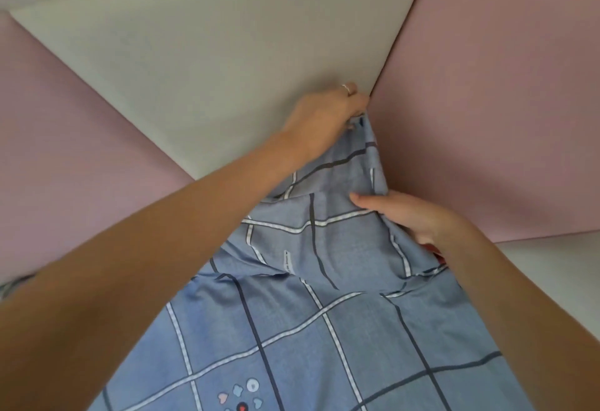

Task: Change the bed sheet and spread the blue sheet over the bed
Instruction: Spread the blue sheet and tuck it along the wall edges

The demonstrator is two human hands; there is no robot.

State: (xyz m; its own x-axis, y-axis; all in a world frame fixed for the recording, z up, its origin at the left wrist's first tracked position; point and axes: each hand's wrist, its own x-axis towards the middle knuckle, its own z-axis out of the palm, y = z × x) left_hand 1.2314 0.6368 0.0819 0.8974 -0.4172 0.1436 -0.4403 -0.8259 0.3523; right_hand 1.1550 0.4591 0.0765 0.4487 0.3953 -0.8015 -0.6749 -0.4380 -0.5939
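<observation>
Two grips on the blue sheet [328, 332]: left hand [324, 113] clutches its corner, right hand [410, 215] pinches its edge

Illumination is soft, diffuse and moderately bright, with no glare. My forearms [162, 248] read darker than my right hand [406, 215], which is lit paler. The pink panel [487, 102] darkens into shadow beside the blue sheet [324, 329] and below my left hand [328, 112]. Wide-angle distortion bows edges near the borders. Focus is slightly soft, but the sheet's grid lines stay legible.
</observation>
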